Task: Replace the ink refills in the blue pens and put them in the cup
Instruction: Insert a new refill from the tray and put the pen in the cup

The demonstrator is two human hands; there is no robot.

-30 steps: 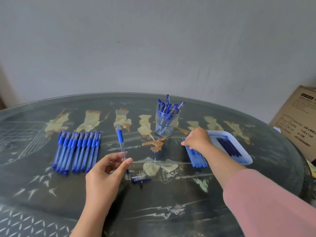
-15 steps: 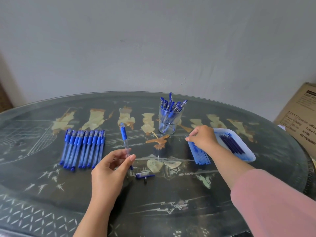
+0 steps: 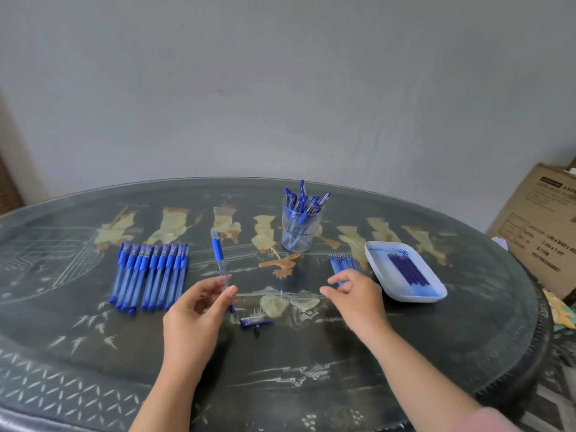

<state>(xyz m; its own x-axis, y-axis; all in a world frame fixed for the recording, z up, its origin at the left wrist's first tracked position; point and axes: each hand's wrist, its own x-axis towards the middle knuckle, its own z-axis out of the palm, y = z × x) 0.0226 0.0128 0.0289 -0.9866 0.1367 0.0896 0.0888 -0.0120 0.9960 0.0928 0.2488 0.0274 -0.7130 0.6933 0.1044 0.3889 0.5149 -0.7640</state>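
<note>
Dark oval glass-topped table (image 3: pixel 311 385) under both hands. Row of capped blue pens (image 3: pixel 149 275) left of left hand (image 3: pixel 193 319). White plastic tray (image 3: pixel 414 299) right of right hand (image 3: pixel 358 300). Clear glass cup (image 3: pixel 300 229) of pens beyond, between hands. Left hand pinches clear blue-grip pen (image 3: pixel 219 260). Right hand's fingers curl near loose blue refills (image 3: pixel 341 263) just beyond it — grip on one unclear. Small blue cap (image 3: pixel 257 322) just right of left hand.

Plain grey-blue wall (image 3: pixel 280 88), bare, evenly lit by soft daylight. Dark oval worktop (image 3: pixel 343 385) under glass, with pale inlaid figures and a patterned border. Cardboard box (image 3: pixel 542 219) with a printed label at far right. Brown strip (image 3: pixel 9 182) at left edge, unclear.
</note>
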